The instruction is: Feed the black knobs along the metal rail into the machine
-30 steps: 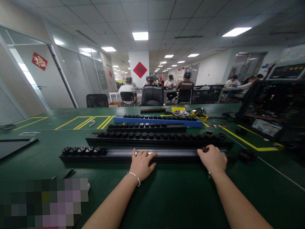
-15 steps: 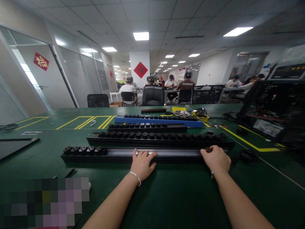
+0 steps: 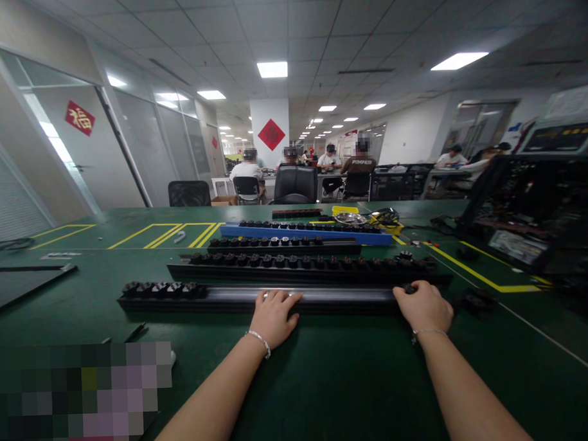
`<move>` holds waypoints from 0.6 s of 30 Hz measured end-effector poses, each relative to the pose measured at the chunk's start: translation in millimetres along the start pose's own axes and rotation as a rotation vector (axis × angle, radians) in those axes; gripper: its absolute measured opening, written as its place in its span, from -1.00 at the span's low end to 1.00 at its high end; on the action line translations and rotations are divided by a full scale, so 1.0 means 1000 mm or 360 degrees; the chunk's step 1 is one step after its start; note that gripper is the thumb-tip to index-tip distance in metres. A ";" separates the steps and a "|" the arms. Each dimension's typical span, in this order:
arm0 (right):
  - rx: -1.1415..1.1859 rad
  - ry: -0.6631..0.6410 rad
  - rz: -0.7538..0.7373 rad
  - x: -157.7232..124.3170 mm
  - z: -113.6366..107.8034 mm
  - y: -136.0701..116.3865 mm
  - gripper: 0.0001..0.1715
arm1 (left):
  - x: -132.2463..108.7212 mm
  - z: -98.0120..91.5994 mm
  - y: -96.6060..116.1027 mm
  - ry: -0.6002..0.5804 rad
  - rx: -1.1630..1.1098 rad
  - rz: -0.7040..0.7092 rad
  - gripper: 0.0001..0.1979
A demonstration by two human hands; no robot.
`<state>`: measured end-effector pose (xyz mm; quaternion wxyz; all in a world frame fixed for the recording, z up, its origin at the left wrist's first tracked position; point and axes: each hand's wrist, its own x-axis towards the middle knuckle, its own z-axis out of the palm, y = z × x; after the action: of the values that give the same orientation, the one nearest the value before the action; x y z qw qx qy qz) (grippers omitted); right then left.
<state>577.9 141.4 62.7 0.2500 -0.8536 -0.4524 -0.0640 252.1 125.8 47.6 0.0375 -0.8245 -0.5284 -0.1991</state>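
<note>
A long black rail (image 3: 335, 297) lies across the green table in front of me, with several small black parts (image 3: 164, 289) in a row at its left end. My left hand (image 3: 276, 317) rests on the middle of this rail, its fingers apart and holding nothing. At the rail's right end, my right hand (image 3: 426, 308) is closed round a small black part (image 3: 410, 289), its thumb and fingers pinched on it. Behind, parallel to the near rail, a second black rail (image 3: 300, 269) carries a full row of similar parts.
Farther back lie another black rail (image 3: 343, 249) and a blue rail (image 3: 381, 239) with parts. A metal dish (image 3: 349, 218) is beyond them. An opened black machine case (image 3: 520, 219) stands at the right, a flat dark panel (image 3: 26, 284) at the left.
My right hand has slid a little to the right along the near rail, with the small black part still between its fingers. My left hand has hardly moved.
</note>
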 end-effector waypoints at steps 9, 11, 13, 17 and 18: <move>-0.0004 0.0034 0.0013 0.004 0.000 0.008 -0.49 | 0.002 0.002 -0.007 0.0172 -0.0121 -0.0066 -0.51; 0.0000 0.0035 0.0028 0.005 0.000 0.010 -0.48 | 0.002 0.003 -0.008 0.0205 -0.0107 -0.0076 -0.52; -0.0001 0.0037 0.0050 0.007 0.000 0.011 -0.48 | 0.002 0.004 -0.009 0.0197 -0.0085 -0.0101 -0.51; 0.0000 0.0042 0.0078 0.009 0.001 0.015 -0.48 | 0.002 0.005 -0.009 0.0154 -0.0055 -0.0119 -0.51; 0.0000 0.0042 0.0082 0.009 0.001 0.015 -0.48 | 0.001 0.005 -0.009 0.0152 -0.0050 -0.0114 -0.51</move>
<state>595.6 141.3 59.4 0.2575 -0.8641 -0.4270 -0.0689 246.0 132.0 42.6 0.0425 -0.7952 -0.5519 -0.2476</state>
